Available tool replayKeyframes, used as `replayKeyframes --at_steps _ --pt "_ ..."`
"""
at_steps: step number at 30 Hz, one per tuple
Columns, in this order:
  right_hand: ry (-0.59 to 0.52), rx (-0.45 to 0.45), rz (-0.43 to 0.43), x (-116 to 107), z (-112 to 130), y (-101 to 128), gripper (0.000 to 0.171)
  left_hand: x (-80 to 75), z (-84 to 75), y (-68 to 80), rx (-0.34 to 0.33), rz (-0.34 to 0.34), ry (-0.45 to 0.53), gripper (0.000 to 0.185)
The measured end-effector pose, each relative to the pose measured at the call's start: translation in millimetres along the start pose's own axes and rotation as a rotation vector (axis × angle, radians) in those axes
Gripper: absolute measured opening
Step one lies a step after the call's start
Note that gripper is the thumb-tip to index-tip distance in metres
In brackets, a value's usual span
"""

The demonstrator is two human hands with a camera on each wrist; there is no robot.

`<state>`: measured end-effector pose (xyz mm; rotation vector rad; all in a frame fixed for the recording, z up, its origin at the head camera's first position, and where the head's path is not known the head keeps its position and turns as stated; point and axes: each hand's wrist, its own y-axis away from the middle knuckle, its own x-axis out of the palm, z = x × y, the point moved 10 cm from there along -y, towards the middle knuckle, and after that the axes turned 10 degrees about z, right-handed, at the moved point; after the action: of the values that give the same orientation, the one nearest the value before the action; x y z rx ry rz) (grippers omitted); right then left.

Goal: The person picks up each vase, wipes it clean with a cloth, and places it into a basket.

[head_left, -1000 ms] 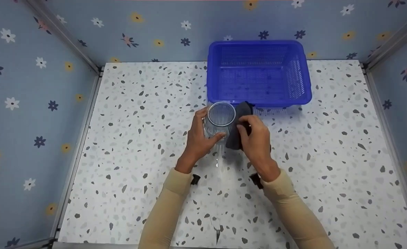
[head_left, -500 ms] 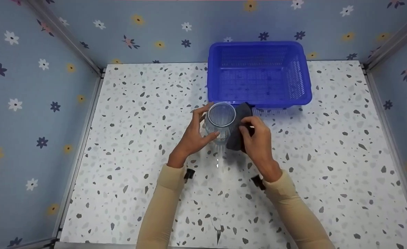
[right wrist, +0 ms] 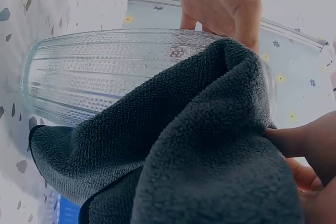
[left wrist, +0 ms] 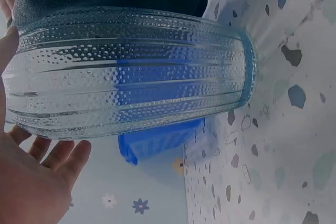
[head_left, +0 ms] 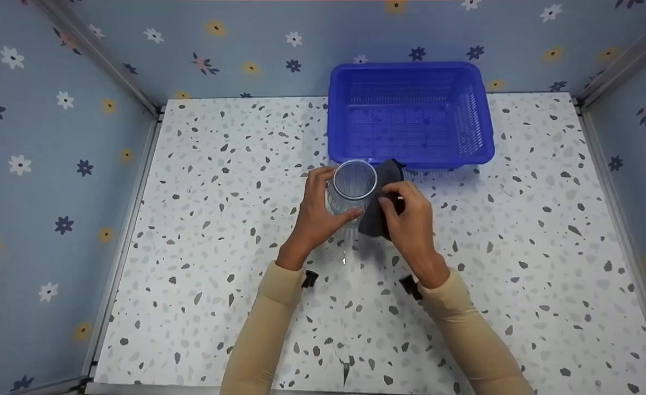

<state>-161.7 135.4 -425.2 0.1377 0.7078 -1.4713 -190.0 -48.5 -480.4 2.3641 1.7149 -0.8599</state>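
Observation:
A tall clear glass vase [left wrist: 136, 77] with ribs and raised dots stands upright on the speckled table, its round rim [head_left: 336, 189] uppermost in the head view. My left hand [head_left: 316, 219] holds it from the left near the top, thumb on the near side and fingers around the far side. On the vase's right side lies a folded dark grey cloth [right wrist: 205, 145] with a thin black edge. My right hand [head_left: 410, 219] pinches this cloth between thumb and fingers, and in the right wrist view the cloth covers part of the glass.
Just behind the vase is a blue plastic basket [head_left: 410, 164] with slotted sides, close to the back wall. Flower-patterned panels [head_left: 65, 181] enclose the table [head_left: 218, 181] at the left, back and right. Small black pieces [head_left: 410, 286] show at both wrists.
My left hand drew back a little to the left, then came in around the vase again. The vase sits slightly further right. The right hand with the cloth has hardly moved.

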Motion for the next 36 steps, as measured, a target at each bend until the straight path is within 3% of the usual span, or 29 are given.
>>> replayKeyframes --at_steps 6,16,26,36 --pt "0.019 -0.018 -0.015 0 2 1 0.008 1.8 2.2 -0.9 0.025 0.127 0.096 0.081" --pt "0.071 0.005 -0.012 -1 5 -5 0.012 -0.1 6.5 1.6 -0.035 0.015 0.055 0.082" --pt "0.116 0.001 -0.004 1 0 -3 0.011 0.4 4.9 1.0 -0.028 0.005 0.063 0.082" --pt "0.098 0.078 0.007 8 -28 7 0.012 2.1 5.4 0.7 -0.023 0.020 0.076 0.084"
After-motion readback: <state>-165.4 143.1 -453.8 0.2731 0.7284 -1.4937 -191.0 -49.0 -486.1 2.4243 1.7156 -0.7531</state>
